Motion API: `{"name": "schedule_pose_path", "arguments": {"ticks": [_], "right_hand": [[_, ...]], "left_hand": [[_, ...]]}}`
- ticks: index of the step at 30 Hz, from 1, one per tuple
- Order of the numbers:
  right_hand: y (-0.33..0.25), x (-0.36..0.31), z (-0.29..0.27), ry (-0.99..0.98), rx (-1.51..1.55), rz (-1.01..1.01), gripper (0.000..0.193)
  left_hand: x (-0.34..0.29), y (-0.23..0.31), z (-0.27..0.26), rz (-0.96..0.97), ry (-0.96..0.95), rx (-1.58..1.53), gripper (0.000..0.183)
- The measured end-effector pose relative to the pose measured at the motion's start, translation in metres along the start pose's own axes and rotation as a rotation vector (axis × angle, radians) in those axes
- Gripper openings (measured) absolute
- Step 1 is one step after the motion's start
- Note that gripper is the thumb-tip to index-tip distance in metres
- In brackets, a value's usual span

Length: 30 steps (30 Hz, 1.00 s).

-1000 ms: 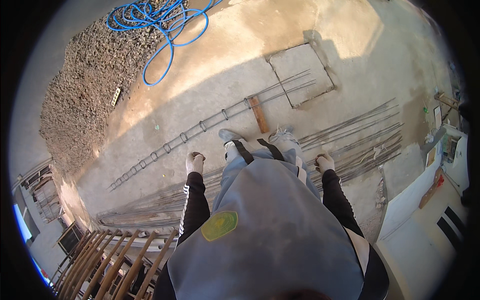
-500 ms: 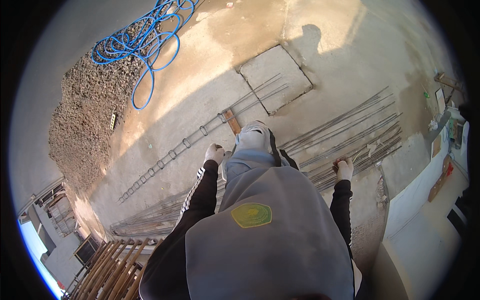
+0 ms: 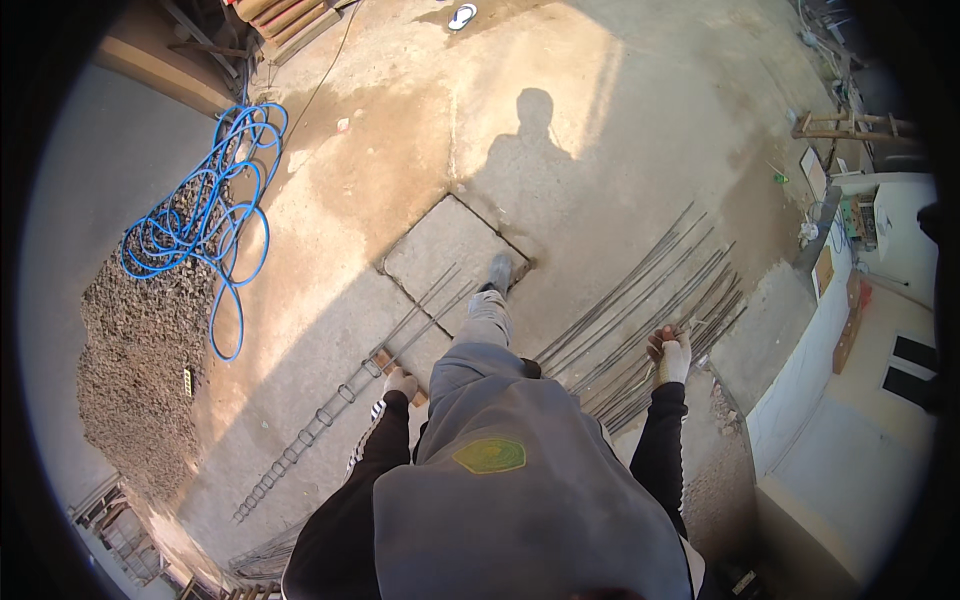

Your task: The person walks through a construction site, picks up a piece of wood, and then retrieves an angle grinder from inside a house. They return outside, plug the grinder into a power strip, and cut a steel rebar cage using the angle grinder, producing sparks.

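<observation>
My left hand (image 3: 401,383), in a pale glove, hangs with its fingers curled beside a narrow rebar cage (image 3: 307,437) on the ground. What it holds, if anything, is hidden. My right hand (image 3: 672,356), gloved with bare fingertips, is closed in front of my right side, over a spread of loose steel bars (image 3: 630,320). Thin pale strands show beside its fingers, but I cannot make out whether it grips them. The cage has two long bars and several square stirrups, and its upper part crosses a short wooden block (image 3: 384,360).
My foot (image 3: 500,270) is on a square concrete cover (image 3: 445,245) ahead. At left a blue hose (image 3: 190,235) lies coiled over a gravel heap (image 3: 140,370). A lone sandal (image 3: 462,17) is far ahead. A low white wall (image 3: 800,380) runs along the right.
I have stepped forward and a foot now shows on the concrete cover. The rebar cage and hose sit lower in view. Both hands stay curled at my sides.
</observation>
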State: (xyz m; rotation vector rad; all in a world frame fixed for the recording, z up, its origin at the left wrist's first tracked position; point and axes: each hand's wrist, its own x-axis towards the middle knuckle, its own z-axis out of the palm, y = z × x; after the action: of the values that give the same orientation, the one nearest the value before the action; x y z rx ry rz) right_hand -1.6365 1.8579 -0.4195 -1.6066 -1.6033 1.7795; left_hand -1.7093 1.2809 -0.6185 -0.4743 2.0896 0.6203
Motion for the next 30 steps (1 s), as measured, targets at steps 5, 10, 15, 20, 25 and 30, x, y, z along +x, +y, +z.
{"name": "schedule_pose_path", "arguments": {"ticks": [5,10,15,20,25,30], "right_hand": [[0.057,0.08,-0.031,-0.036,-0.321,0.353,0.021],[0.158,0.137,-0.033,0.196,-0.098,0.703,0.024],[0.142,0.254,0.035,-0.003,-0.379,0.706,0.018],[-0.038,0.44,0.144,-0.107,-0.411,0.494,0.017],[-0.285,0.653,0.3,-0.194,-0.419,0.345,0.014],[-0.522,0.814,0.482,-0.369,-0.536,-0.096,0.018]], "left_hand": [[0.087,0.23,-0.043,0.062,0.028,0.093,0.038],[0.139,0.529,-0.105,0.598,0.06,-0.075,0.031],[0.213,0.737,-0.14,0.676,-0.035,-0.231,0.035],[0.273,0.809,-0.16,0.508,-0.013,-0.331,0.036],[0.281,0.766,-0.184,0.095,0.148,-0.251,0.032],[0.285,0.737,-0.185,-0.294,0.255,-0.506,0.027]]}}
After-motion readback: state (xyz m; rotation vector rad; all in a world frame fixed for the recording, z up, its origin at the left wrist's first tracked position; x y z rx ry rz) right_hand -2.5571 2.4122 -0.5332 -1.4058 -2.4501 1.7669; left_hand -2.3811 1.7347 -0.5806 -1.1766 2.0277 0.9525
